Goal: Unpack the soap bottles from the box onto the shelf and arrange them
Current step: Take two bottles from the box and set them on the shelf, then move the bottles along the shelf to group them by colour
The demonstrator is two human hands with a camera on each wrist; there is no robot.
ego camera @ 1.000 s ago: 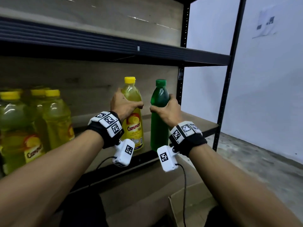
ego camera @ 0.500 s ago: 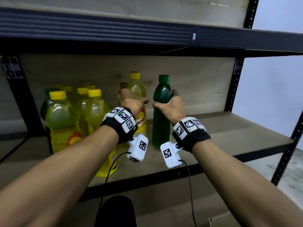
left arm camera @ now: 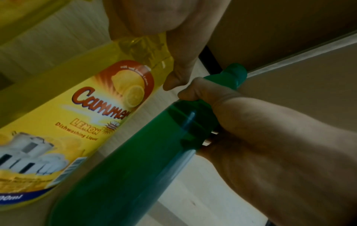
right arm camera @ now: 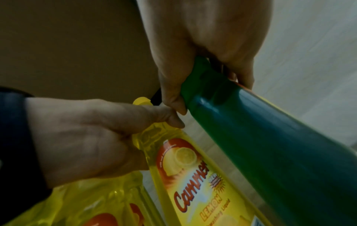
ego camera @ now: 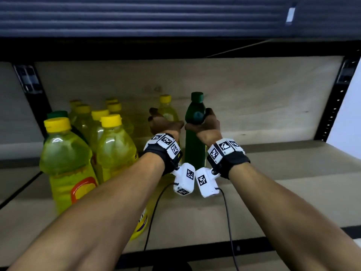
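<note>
My left hand (ego camera: 162, 122) grips a yellow lemon soap bottle (ego camera: 168, 112) round its shoulder, deep on the shelf board (ego camera: 273, 173). My right hand (ego camera: 207, 124) grips a green soap bottle (ego camera: 194, 149) round its neck, just right of the yellow one. Both bottles are upright, and whether their bases touch the board is hidden. In the left wrist view the yellow bottle (left arm camera: 77, 114) shows its lemon label, with the green bottle (left arm camera: 144, 152) beside it. The right wrist view has the green bottle (right arm camera: 270, 145) under my right hand (right arm camera: 203, 61), and my left hand (right arm camera: 92, 134) on the yellow bottle (right arm camera: 193, 175). My thumbs nearly touch.
Several yellow soap bottles (ego camera: 115, 151) and one with a green cap (ego camera: 57, 114) stand grouped on the left of the shelf. The upper shelf's dark beam (ego camera: 175, 16) hangs low overhead. Black uprights (ego camera: 332, 98) frame the bay. Bare board (ego camera: 283, 192) lies to the right.
Both hands have carried the two bottles deeper into the shelf and leftwards, nearer the yellow group. My head has come closer and lower. The grips are unchanged.
</note>
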